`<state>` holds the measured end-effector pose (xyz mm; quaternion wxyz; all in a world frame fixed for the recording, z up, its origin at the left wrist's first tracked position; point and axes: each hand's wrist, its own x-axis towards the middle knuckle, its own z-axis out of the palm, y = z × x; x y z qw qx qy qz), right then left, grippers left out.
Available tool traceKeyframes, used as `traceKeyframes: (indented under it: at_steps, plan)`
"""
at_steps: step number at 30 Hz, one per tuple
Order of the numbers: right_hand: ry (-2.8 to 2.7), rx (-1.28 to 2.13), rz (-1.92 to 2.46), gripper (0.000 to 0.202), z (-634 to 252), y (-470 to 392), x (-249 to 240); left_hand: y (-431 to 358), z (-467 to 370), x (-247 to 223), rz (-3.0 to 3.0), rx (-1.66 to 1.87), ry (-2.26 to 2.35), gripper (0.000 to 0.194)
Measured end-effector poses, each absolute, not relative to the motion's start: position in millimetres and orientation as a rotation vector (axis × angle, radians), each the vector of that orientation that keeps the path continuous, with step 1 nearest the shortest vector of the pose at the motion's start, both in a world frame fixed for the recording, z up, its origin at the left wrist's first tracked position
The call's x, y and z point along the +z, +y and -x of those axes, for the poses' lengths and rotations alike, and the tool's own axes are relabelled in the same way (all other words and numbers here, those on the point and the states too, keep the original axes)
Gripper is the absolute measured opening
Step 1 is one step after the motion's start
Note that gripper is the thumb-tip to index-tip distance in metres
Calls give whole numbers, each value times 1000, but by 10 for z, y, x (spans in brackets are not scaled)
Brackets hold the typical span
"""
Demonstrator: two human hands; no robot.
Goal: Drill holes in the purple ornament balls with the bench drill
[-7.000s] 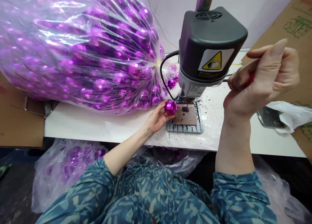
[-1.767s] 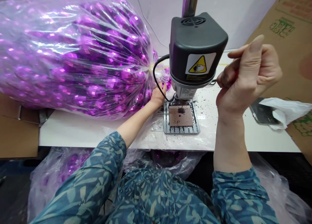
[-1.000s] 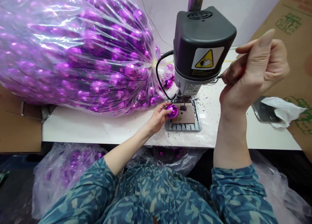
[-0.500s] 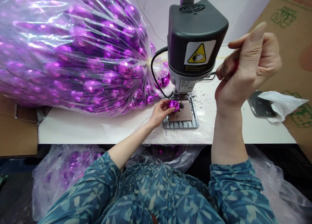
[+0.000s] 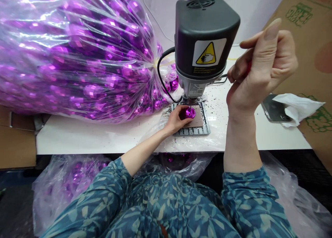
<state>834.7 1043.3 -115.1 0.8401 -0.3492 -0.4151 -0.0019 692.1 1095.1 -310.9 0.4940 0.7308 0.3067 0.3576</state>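
Note:
My left hand (image 5: 177, 120) pinches a shiny purple faceted ball (image 5: 190, 112) between thumb and fingers. The ball is directly below the bit of a small drill press (image 5: 206, 37), over a brown board (image 5: 197, 121) on the metal base (image 5: 206, 131). Whether the bit touches the ball I cannot tell. My right hand (image 5: 261, 68), raised to the right of the drill head, is closed around the drill press handle (image 5: 249, 68); a bit of red shows between the fingers.
A large clear bag of purple balls (image 5: 85, 58) fills the left. Dark shavings lie around the base. At right are a phone (image 5: 275, 109), a crumpled tissue (image 5: 298, 105) and a cardboard box (image 5: 317, 34). Another plastic bag (image 5: 70, 182) hangs below the table's front edge (image 5: 103, 148).
My left hand has moved the purple ball slightly right, from beside the bit to under it. My right hand stays on the handle. The whole view has shifted a little.

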Motion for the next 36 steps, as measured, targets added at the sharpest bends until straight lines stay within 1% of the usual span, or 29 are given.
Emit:
traceKeyframes:
  at_steps: [6,15,21,28,36]
  plan:
    - [-891,-27,696,46,-8363,10429,-1216,10928,-6934,-3147,-1826,879,739,56]
    - [-884,-130,551,34,-8300,10374,-1498,10928,-6919,-3161,-1856,868,727,57]
    - [-914,-209,531,35,-8313,10386,-1612,10937,-6923,-3179,-1819,862,716,57]
    - [-948,-324,513,32,-8333,10427,-1779,10935,-6926,-3152,-1772,876,721,55]
    - [-967,-318,462,26,-8375,10433,-1911,10911,-6916,-3104,-1762,846,734,55]
